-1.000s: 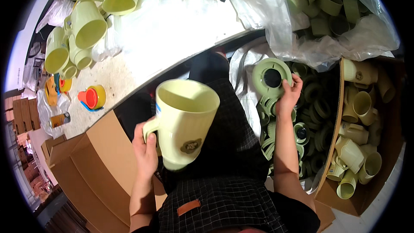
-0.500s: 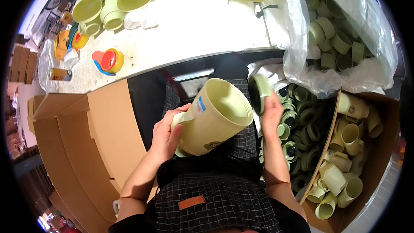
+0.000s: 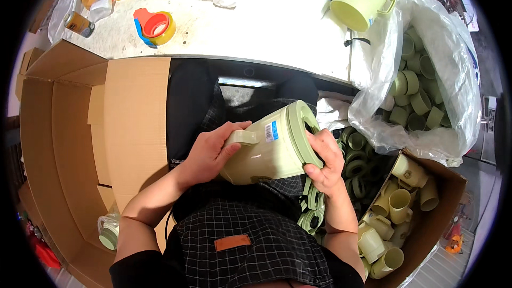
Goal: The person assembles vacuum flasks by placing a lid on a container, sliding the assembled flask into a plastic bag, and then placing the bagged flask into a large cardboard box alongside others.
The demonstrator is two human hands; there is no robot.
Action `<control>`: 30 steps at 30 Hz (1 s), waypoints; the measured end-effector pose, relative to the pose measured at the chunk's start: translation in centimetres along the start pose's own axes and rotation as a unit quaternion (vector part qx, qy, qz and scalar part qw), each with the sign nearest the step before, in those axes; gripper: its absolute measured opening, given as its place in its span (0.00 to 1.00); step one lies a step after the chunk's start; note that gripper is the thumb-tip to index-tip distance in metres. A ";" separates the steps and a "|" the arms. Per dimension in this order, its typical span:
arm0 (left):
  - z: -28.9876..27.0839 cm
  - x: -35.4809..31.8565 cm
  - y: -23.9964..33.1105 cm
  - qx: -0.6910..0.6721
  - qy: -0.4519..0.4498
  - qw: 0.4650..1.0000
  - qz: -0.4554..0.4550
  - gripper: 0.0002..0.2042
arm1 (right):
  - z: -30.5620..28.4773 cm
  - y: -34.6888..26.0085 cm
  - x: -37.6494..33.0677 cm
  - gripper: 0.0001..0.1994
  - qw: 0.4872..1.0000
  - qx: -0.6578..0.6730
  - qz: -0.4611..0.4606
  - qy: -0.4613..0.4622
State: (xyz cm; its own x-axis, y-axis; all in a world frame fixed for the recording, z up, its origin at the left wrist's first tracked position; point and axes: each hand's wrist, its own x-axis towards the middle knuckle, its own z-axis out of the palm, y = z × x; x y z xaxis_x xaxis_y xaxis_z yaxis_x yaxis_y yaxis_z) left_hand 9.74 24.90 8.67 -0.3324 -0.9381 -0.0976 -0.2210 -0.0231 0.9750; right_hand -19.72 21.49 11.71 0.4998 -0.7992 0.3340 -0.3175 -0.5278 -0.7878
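I see a large open cardboard box (image 3: 74, 144) filling the left side, its flap reaching to my lap. Ahead runs a pale worktable (image 3: 256, 26) carrying loose green jugs, with a red and yellow tape dispenser (image 3: 157, 25) near its left end. To the right, a clear plastic bag (image 3: 426, 74) bulges with green rings and caps, and below it a smaller carton (image 3: 426, 218) holds pale mugs stacked anyhow.

Over my lap, a pale green jug (image 3: 261, 152) lies tipped on its side, mouth pointing up and right. My left hand (image 3: 210, 154) is wrapped around its handle, fingers closed over the grip. My right hand (image 3: 325, 162) presses a darker green ring lid (image 3: 303, 133) onto the jug's mouth, fingers curled over the rim, thumb underneath. More green rings (image 3: 312, 208) lie heaped just beneath that wrist.
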 end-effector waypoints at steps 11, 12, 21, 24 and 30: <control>0.1 -0.3 -1.2 0.031 0.061 0.997 0.021 0.22 | -0.4 -3.4 1.0 0.30 0.988 -0.136 0.010 -0.066; 1.8 -0.9 0.0 0.060 0.076 0.995 -0.012 0.24 | -0.4 -2.6 1.1 0.29 0.988 -0.143 0.047 -0.044; 2.5 -0.5 0.9 0.177 -0.012 0.984 0.022 0.28 | 0.2 -0.6 3.3 0.25 0.964 -0.118 0.238 -0.014; 0.9 3.5 5.9 0.160 -0.035 0.962 0.219 0.25 | -1.6 -1.3 2.4 0.30 0.972 -0.054 0.225 -0.032; 3.1 21.0 3.8 0.207 0.100 0.915 0.333 0.03 | -1.7 0.5 -0.4 0.38 0.980 -0.016 0.197 0.014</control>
State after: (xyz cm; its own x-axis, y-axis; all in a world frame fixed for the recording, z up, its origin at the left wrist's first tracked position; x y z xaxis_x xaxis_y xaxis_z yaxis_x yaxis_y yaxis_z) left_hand -0.91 6.21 9.75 -0.3546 -0.7421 0.5688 -0.3724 0.6701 0.6421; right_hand -21.43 21.02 12.07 0.3121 -0.9498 0.0221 -0.5066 -0.1860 -0.8419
